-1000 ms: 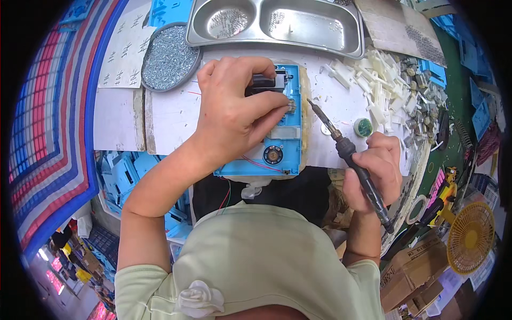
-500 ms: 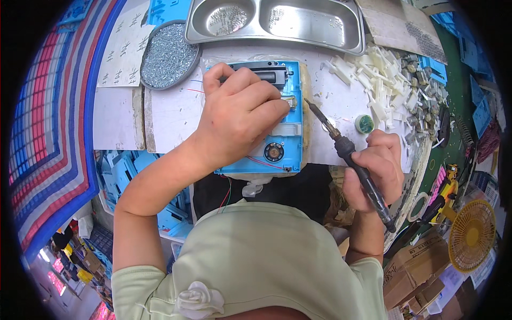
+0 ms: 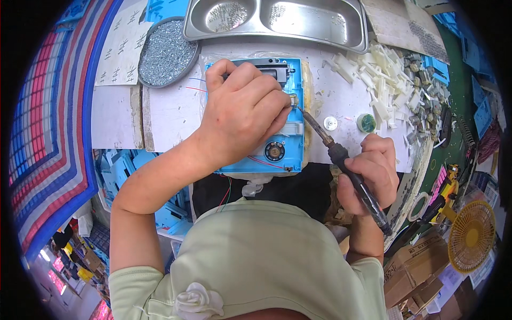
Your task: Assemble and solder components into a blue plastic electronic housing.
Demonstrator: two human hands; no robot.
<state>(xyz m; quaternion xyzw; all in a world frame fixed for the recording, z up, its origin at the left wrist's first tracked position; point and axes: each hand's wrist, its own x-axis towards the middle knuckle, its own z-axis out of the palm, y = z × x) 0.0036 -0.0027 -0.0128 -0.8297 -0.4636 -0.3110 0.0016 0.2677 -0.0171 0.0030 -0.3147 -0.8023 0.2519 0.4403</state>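
A blue plastic casing [image 3: 292, 154] lies on the table before me, with a black round speaker [image 3: 274, 152], red wires and a clear plastic strip [image 3: 289, 128] in it. Over its middle, my left hand [image 3: 242, 109] is closed, fingertips pressed together beside a small silvery metal part [image 3: 293, 100]; what they pinch is hidden. My right hand [image 3: 370, 176] grips a black soldering iron [image 3: 341, 159] by its handle. The iron slants up to the left, its tip close by the metal part; I cannot tell whether they touch.
A grey bowl of screws [image 3: 168, 53] and a divided steel tray [image 3: 314, 40] stand behind. On the right lie white plastic pieces [image 3: 380, 80], small metal parts [image 3: 426, 101], a round green-filled tub [image 3: 366, 123] and a white disc [image 3: 330, 123]. Blue casings [image 3: 125, 173] fill a box lower left.
My right hand has shifted a little left, bringing the soldering iron's tip from the casing's right edge to beside the metal part. The white disc shows more fully. My left hand stays nearly in place.
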